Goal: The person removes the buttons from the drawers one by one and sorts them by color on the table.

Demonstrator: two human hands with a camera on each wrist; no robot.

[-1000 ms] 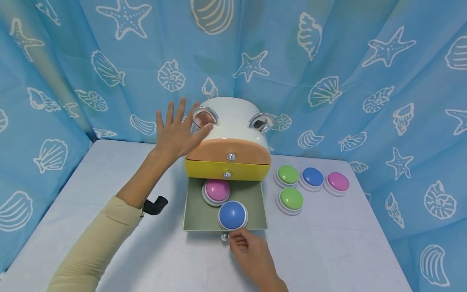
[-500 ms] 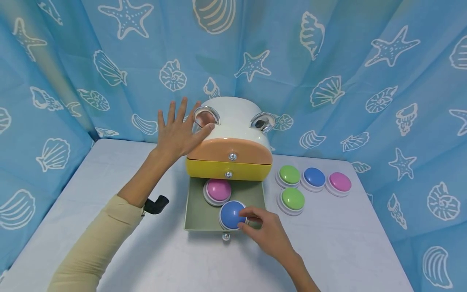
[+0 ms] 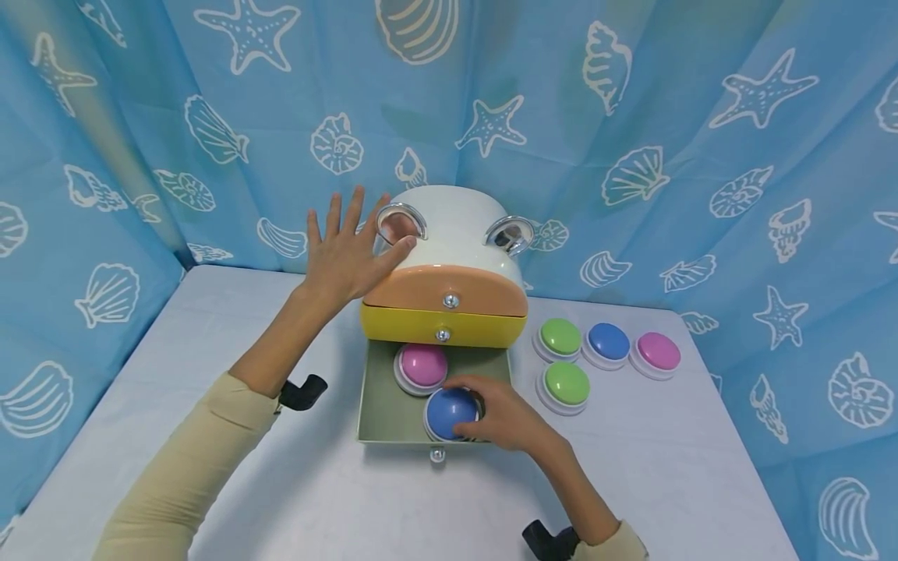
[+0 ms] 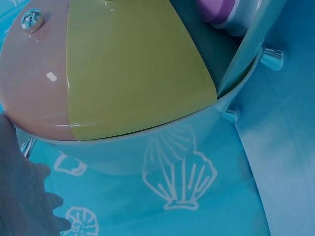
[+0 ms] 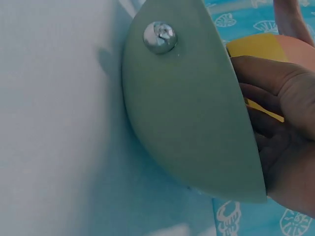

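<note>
A small white drawer cabinet [image 3: 449, 210] has an orange drawer front [image 3: 414, 287] on top, a yellow one [image 3: 393, 323] below, and a pulled-out green drawer [image 3: 375, 421] at the bottom. My left hand [image 3: 345, 265] rests on the cabinet's upper left side, fingers spread. Inside the green drawer sit a pink dome-topped push button [image 3: 424, 364] and a blue push button [image 3: 449, 411], both on white bases. My right hand [image 3: 507, 417] reaches over the drawer's right side, thumb and fingers curled round the blue button. In the right wrist view the drawer front [image 5: 187, 103] hides that button.
Right of the cabinet, on the white tablecloth [image 3: 631, 467], stand two green buttons [image 3: 561, 336], another blue button [image 3: 609, 341] and another pink button [image 3: 659, 351]. A blue curtain [image 3: 533, 47] with shell prints hangs behind. The cabinet bears two chrome rings [image 3: 510, 235].
My right hand has left the green drawer's knob, moved up and right over the drawer, and closed round the blue button. My left hand stays on the cabinet.
</note>
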